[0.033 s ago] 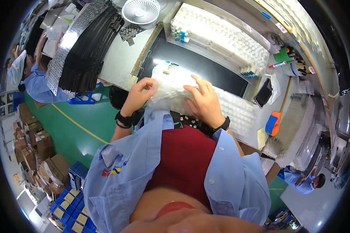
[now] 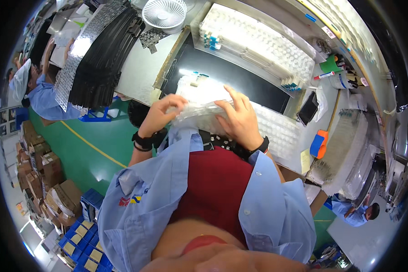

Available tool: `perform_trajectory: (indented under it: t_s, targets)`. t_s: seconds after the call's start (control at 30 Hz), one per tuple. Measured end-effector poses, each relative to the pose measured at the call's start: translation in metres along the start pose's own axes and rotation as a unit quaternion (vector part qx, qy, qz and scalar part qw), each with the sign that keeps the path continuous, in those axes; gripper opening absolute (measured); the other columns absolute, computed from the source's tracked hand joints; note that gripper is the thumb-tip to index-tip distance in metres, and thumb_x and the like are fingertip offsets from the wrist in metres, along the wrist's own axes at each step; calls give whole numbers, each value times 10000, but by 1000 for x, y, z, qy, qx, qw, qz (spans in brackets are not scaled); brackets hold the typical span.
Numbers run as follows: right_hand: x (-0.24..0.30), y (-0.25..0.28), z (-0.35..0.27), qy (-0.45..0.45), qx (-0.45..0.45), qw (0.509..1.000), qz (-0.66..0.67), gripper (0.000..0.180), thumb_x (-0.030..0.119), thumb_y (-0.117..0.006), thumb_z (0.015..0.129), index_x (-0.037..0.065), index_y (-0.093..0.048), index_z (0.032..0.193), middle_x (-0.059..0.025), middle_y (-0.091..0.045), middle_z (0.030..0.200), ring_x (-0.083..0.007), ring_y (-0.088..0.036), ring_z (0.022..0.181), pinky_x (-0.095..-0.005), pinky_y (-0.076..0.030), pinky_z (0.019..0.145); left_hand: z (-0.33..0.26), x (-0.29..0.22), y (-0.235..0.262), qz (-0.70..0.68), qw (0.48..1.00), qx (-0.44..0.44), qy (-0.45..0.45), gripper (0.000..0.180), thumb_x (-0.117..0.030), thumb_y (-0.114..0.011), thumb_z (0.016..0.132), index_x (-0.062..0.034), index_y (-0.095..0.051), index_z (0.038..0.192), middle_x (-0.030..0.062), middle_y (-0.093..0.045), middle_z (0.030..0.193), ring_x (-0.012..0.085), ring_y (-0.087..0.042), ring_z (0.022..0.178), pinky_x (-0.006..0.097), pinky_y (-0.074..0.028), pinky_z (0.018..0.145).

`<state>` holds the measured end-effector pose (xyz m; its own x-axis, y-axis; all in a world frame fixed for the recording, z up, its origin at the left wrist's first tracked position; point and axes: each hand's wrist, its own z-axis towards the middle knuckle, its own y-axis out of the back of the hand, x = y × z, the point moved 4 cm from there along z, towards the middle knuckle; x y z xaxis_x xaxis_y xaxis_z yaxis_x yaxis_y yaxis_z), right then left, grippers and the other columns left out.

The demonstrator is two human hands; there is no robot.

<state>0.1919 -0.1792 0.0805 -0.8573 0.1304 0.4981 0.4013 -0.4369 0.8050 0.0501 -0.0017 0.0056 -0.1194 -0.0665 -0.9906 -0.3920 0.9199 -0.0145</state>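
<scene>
Green floor (image 2: 93, 156) shows beyond our workbench (image 2: 138, 75); clear plastic sheet (image 2: 199, 113) lies bunched between our hands, handling apparently midway, not yet finished. Our left hand (image 2: 158, 115) nearly closes its fingers, our right hand (image 2: 241, 119) parts them; any grip we cannot tell.

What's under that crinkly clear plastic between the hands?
Black patterned cloth peeks out past its near edge. What's directly under the clear plastic can't be made out: its folds, the left hand and right hand cover it.

Clear, crinkled plastic film (image 2: 196, 114) lies loosely folded between the left hand (image 2: 158, 115) and right hand (image 2: 241, 121).
</scene>
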Motion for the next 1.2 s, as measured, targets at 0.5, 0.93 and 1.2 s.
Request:
perform_trajectory:
  t_s: [0.5, 0.93, 1.2]
  targets:
    - [-3, -2, 3, 5, 58, 998, 14, 442, 133, -723, 593, 60, -567, 1000, -54, -569, 1002, -234, -525, 919, -324, -464, 758, 40, -12, 13, 319, 936, -137, -63, 375, -81, -578, 788, -5, -558, 1154, 151, -575, 1100, 281, -520, 1016, 349, -389, 908]
    - [-14, -2, 6, -14, 48, 999, 3, 473, 202, -735, 617, 69, -537, 1026, -78, -584, 971, -250, -529, 932, -354, -426, 790, 15, -42, 0, 35, 998, 59, -11, 119, -70, -547, 863, -1, -577, 955, 33, -618, 887, 100, -556, 805, 244, -444, 754]
    - [-13, 0, 13, 20, 79, 997, -10, 429, 218, -724, 646, 86, -552, 1016, -68, -580, 893, -232, -534, 856, -327, -435, 715, 48, -5, 7, 437, 889, -107, -90, 404, -159, -641, 789, -40, -549, 1164, 169, -554, 1118, 315, -483, 1043, 368, -381, 910]
